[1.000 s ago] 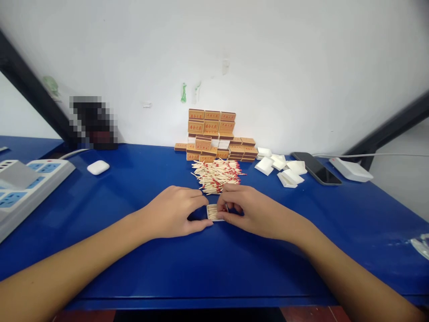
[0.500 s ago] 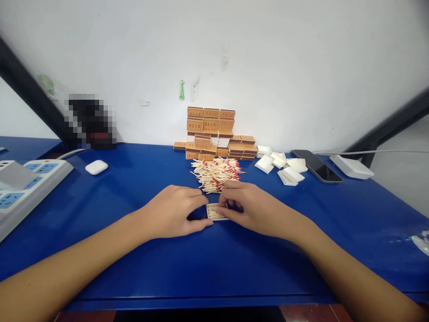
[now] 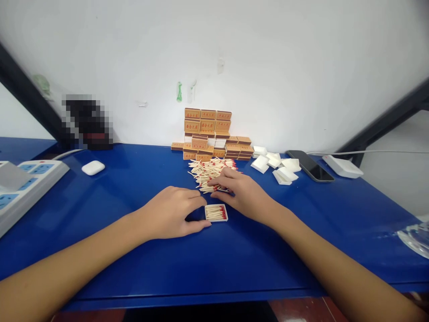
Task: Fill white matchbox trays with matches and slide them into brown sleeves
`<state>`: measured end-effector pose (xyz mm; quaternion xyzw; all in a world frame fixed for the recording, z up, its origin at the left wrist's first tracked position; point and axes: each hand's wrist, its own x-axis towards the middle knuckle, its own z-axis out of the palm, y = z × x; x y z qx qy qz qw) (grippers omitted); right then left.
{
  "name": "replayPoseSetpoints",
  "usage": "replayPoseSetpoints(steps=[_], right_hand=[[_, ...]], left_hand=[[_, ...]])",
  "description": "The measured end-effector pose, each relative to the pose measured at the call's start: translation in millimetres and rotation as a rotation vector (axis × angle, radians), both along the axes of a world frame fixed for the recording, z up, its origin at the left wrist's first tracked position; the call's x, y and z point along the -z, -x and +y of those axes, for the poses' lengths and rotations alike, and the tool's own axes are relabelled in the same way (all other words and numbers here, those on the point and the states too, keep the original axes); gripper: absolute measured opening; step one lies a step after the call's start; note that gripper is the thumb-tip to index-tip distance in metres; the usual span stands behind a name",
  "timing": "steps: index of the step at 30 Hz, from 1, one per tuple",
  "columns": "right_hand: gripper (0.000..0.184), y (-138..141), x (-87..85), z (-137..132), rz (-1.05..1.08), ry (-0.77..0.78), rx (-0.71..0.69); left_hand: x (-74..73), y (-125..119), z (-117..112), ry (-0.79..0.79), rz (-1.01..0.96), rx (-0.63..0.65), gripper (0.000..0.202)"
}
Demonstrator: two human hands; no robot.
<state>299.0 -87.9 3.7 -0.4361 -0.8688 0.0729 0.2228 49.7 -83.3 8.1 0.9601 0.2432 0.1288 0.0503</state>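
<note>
A small white matchbox tray [image 3: 216, 219] lies on the blue table, filled with matches whose red heads point right. My left hand [image 3: 174, 212] steadies its left end, index finger at the far corner and thumb at the near corner. Just beyond the tray is a loose heap of red-tipped matches [image 3: 201, 170]. Over the heap's near right side, my right hand [image 3: 239, 190] reaches in with thumb and forefinger apart, touching the matches. Its other fingers are partly hidden.
Stacked matchboxes [image 3: 208, 125] stand against the wall behind the heap. To their right lie several white empty trays [image 3: 283, 174], a phone [image 3: 310, 165] and a white box-shaped device [image 3: 342, 166]. A power strip [image 3: 36, 183] and a white earbud case [image 3: 93, 167] are at left.
My right hand has moved from the tray up to the match heap, uncovering the red heads in the tray. My left hand keeps its place at the tray. The view has shifted slightly.
</note>
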Motion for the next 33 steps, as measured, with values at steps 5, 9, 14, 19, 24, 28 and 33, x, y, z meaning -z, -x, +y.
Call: replayPoseSetpoints(steps=[5,9,14,19,24,28,33], right_hand=[[0.008,7.1,5.8,6.7,-0.081,-0.036,0.005],[0.008,7.5,3.6,6.5,-0.135,-0.065,0.020],[0.008,3.2,0.2,4.1,-0.131,-0.057,0.021],[0.011,-3.6,-12.7,-3.8,0.055,0.016,0.000],[0.013,-4.7,-26.3,-15.9,0.106,0.224,-0.037],[0.008,-1.6,-26.7,-20.8,0.063,0.393,-0.108],[0.009,1.9,-26.3,-22.3,0.082,0.390,-0.097]], left_hand=[[-0.1,-1.0,-0.1,-0.005,0.009,-0.003,0.032],[-1.1,-0.8,0.0,0.013,0.011,-0.003,0.033],[-0.7,-0.4,0.0,-0.001,0.005,-0.003,0.033],[0.0,-0.3,0.2,0.000,-0.011,-0.010,0.033],[-0.2,0.0,1.2,0.009,-0.011,-0.019,0.032],[0.5,0.9,2.4,0.001,-0.007,-0.016,0.032],[0.2,1.1,2.9,0.016,-0.013,-0.022,0.031]])
